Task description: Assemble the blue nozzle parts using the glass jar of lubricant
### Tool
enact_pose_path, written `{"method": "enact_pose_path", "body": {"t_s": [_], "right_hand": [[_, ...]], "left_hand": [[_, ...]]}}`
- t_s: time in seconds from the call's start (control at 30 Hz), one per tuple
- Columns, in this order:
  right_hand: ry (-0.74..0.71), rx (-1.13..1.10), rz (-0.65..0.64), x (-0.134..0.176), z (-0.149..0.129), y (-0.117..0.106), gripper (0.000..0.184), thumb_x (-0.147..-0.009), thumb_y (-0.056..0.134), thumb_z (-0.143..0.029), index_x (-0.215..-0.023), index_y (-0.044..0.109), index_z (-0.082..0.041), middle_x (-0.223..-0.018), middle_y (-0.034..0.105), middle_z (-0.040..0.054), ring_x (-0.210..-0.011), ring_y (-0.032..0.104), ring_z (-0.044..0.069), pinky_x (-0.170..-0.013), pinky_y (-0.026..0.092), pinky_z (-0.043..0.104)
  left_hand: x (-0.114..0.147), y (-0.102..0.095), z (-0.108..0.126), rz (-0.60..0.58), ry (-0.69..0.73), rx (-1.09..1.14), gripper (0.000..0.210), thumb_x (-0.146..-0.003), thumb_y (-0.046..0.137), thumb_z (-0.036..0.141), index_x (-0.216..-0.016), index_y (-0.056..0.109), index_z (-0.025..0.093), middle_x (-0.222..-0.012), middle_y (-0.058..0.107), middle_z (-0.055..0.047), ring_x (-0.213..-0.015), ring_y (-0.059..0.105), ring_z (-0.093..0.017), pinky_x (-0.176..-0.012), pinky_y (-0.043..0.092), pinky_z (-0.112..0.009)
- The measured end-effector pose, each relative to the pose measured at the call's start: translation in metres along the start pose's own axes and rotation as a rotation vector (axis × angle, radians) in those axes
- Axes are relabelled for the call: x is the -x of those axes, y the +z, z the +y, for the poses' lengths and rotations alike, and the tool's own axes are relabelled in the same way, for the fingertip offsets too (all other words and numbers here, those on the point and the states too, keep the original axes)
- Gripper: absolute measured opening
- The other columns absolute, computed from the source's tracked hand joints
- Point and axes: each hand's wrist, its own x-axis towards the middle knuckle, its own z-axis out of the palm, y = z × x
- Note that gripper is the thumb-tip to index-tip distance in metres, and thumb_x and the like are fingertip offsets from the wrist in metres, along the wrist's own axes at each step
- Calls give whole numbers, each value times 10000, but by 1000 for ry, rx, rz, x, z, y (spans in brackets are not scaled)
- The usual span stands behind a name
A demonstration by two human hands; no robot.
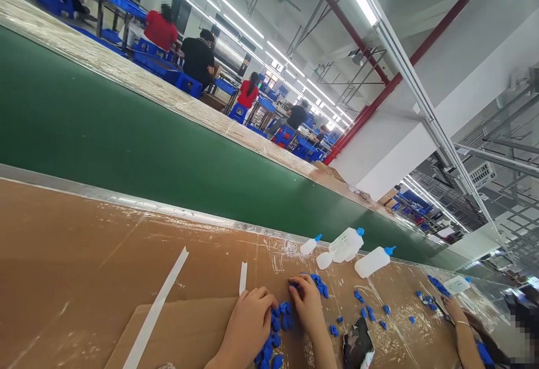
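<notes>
I've got matt, rubbery-looking blue pieces here, dull cardboard alongside; the brown tabletop is scuffed, glossy in patches; shiny metal edging, smooth green belt with a soft sheen, milky plastic bottles!

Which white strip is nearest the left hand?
The shorter-looking white strip, just beyond the left hand; the longer strip lies well to its left.
</notes>
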Motion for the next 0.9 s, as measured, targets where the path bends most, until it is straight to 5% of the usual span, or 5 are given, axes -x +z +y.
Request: {"method": "enact_pose_path", "body": {"t_s": [0.2, 0.4, 0.57, 0.77, 0.9], "right_hand": [[58, -20, -14, 35, 9, -19, 214, -696, 584, -289, -786, 755, -198, -825, 667, 86, -639, 630, 215, -608, 510, 325], [103, -55, 7, 63, 16, -21, 283, -743, 565, -378, -818, 772, -200, -877, 679, 120, -804, 676, 255, -692, 540, 339], [96, -75, 5, 64, 13, -18, 265, -708, 561, -312, -833, 778, -225, -860, 690, 100, -804, 675, 248, -725, 539, 341], [114, -54, 24, 55, 16, -20, 234, -666, 583, -265, -781, 783, -224, -718, 670, 62, -627, 626, 219, -589, 502, 310], [103, -65, 28, 54, 20, -18, 278, -665, 626, -323, -866, 789, -222, -787, 675, 67, -692, 649, 221, -660, 528, 321]], "left_hand": [[1, -2, 2, 5, -16, -3, 384, -833, 394, -32, -835, 699, 201, -943, 704, -32, -915, 618, -200, -861, 414, -324], [1, -4, 4, -1, -1, -5, 388, -839, 389, -29, -842, 702, 200, -934, 703, -33, -920, 614, -202, -865, 407, -329], [1, -2, 2, 4, 2, -6, 391, -828, 387, -35, -825, 701, 198, -917, 704, -35, -903, 612, -204, -852, 408, -325], [1, -1, 1, 12, 9, -4, 391, -828, 383, -30, -831, 697, 202, -925, 702, -36, -907, 609, -205, -852, 402, -320], [1, -1, 2, 7, 6, -5, 376, -841, 386, -19, -836, 696, 192, -931, 702, -43, -916, 613, -210, -860, 405, -326]]}}
